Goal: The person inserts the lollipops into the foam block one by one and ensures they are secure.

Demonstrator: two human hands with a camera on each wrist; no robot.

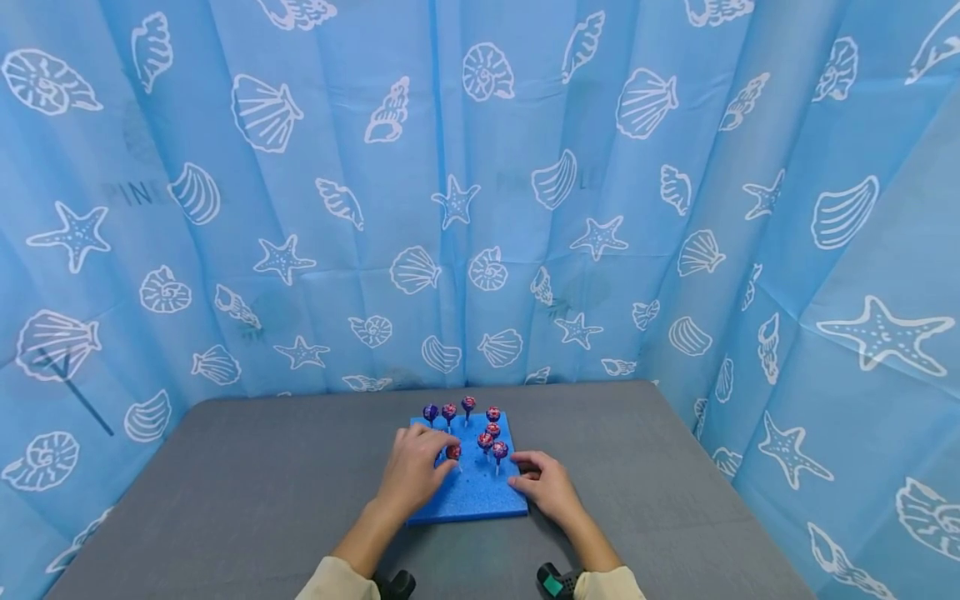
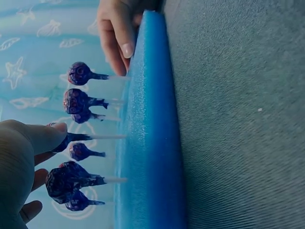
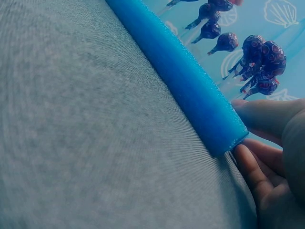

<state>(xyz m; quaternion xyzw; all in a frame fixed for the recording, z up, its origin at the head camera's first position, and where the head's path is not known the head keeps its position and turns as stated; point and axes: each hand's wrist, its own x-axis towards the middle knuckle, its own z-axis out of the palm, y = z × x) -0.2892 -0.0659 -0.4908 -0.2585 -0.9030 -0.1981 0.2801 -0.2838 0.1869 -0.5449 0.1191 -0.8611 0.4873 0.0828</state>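
A blue foam board (image 1: 472, 497) lies flat on the grey table, with several wrapped lollipops standing on their white sticks in it. My left hand (image 1: 411, 472) reaches over the board's left part and pinches the head of one lollipop (image 1: 453, 452) between thumb and fingers. That lollipop's stick reaches down to the board in the left wrist view. At the board's right edge, my right hand (image 1: 546, 483) grips the foam, its thumb (image 3: 267, 114) by the upper face and its fingers (image 3: 252, 167) against the side. The left hand partly covers lollipops behind it.
Upright lollipops crowd the board's right side, such as one (image 1: 500, 451) near the right hand, and others, such as a dark blue one (image 1: 431, 412), line the back. The grey table (image 1: 247, 492) extends around the board. A blue shell-patterned curtain (image 1: 450, 200) hangs behind.
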